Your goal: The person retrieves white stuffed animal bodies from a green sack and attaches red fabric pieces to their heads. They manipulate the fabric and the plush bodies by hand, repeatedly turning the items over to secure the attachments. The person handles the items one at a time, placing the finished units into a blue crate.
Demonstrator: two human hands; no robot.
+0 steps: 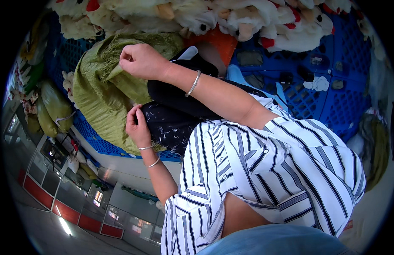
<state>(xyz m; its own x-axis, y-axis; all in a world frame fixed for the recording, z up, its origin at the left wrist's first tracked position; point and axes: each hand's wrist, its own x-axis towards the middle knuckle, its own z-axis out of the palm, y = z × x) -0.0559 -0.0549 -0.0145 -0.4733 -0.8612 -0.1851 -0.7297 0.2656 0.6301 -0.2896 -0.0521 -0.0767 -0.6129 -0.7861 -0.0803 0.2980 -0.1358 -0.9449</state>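
A yellow-green woven sack (pixel 103 102) with a frayed edge lies bunched in front of me, against my black-trousered legs (pixel 167 125). My right hand (pixel 142 60) is over the sack's upper part beside the frayed strands. Its fingers are curled into a pinch, and anything between them is too small to make out. Lower down, my left hand (pixel 138 127) is at the sack's near side, next to my knee. Thumb and fingers are drawn together there too; what they hold, if anything, is hidden. White scraps of thread cling to the trousers.
White plush toys (pixel 244 19) with red parts are heaped along the far side. Blue plastic lattice pallets (pixel 350 80) lie beneath, with crumpled white paper (pixel 317 83) on them. An orange piece (pixel 220 44) lies behind my legs. Filled green sacks (pixel 54 108) stand at left.
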